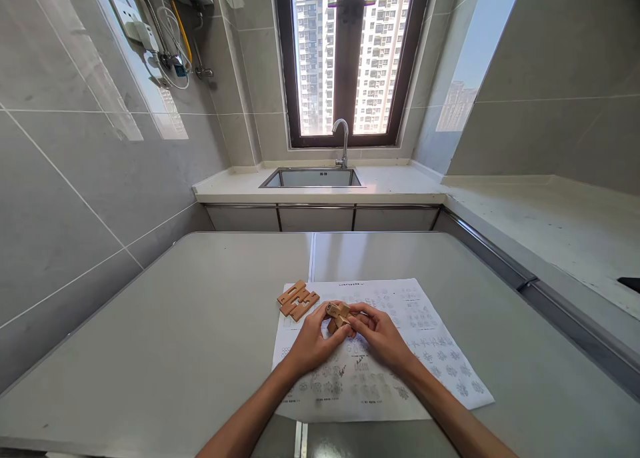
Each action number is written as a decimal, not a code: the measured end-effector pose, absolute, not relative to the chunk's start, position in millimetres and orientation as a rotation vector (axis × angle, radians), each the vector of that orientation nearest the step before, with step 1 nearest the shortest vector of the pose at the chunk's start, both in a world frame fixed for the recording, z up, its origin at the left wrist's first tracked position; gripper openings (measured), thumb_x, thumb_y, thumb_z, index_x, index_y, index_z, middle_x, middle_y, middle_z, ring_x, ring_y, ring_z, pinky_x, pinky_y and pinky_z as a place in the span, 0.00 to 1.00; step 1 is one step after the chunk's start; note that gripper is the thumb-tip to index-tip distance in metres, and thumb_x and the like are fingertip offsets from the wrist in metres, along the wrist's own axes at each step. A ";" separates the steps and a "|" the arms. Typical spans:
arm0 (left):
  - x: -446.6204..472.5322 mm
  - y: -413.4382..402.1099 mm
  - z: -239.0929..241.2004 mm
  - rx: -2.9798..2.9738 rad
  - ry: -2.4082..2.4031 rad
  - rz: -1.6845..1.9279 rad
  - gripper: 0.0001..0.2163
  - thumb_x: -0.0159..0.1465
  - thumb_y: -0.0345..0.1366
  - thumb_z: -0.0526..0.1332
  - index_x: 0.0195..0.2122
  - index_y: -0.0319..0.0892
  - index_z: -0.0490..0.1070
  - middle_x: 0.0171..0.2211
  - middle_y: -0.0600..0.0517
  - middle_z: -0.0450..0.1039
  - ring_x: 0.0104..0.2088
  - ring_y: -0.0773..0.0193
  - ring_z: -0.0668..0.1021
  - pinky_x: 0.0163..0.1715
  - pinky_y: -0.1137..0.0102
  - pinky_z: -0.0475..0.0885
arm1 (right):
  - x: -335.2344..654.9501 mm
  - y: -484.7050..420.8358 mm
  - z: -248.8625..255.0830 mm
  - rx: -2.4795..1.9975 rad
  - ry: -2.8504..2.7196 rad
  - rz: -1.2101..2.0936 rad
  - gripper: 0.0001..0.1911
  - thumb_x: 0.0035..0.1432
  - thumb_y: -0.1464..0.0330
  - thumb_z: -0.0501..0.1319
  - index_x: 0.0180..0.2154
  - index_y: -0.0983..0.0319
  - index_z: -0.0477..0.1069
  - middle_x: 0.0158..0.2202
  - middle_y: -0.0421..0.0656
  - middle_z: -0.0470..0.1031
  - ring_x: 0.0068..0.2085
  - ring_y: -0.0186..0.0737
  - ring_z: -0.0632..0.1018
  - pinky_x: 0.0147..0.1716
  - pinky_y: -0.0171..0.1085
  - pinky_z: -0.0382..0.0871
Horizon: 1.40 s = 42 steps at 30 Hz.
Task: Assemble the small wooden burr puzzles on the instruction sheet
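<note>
Both of my hands meet over a printed instruction sheet [425, 351] on a grey table [175, 338]. My left hand [313, 341] and my right hand [381, 335] are closed together on a small cluster of wooden puzzle pieces [339, 313], fingers pinching it from both sides just above the paper. To the left of that cluster, several more notched wooden pieces [298, 300] lie stacked on the sheet's top left corner, untouched.
Beyond the table runs a white counter [400, 185] with a steel sink [313, 177] and a tap [343, 141] under a window. Tiled walls stand left and right. A dark object [630, 284] lies on the right-hand counter.
</note>
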<state>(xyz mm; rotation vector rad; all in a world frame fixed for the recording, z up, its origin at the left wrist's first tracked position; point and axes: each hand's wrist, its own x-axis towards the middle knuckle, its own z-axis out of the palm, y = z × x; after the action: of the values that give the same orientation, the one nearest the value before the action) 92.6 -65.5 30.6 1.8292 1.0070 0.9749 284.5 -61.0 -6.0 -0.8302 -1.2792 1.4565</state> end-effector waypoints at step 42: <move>85.8 -57.0 20.1 1.615 0.970 0.886 0.28 0.64 0.44 0.70 0.63 0.41 0.68 0.56 0.41 0.77 0.56 0.48 0.79 0.60 0.54 0.71 | 286.4 -56.6 -7.8 -0.920 -1.186 1.430 0.24 0.54 0.50 0.73 0.45 0.60 0.80 0.36 0.45 0.83 0.39 0.47 0.82 0.47 0.46 0.74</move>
<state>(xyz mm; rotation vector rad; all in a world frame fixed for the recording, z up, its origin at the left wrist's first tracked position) 85.8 -57.0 20.1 1.6150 0.9704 0.8864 286.4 -56.6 -7.8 -0.9203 -1.1865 1.4296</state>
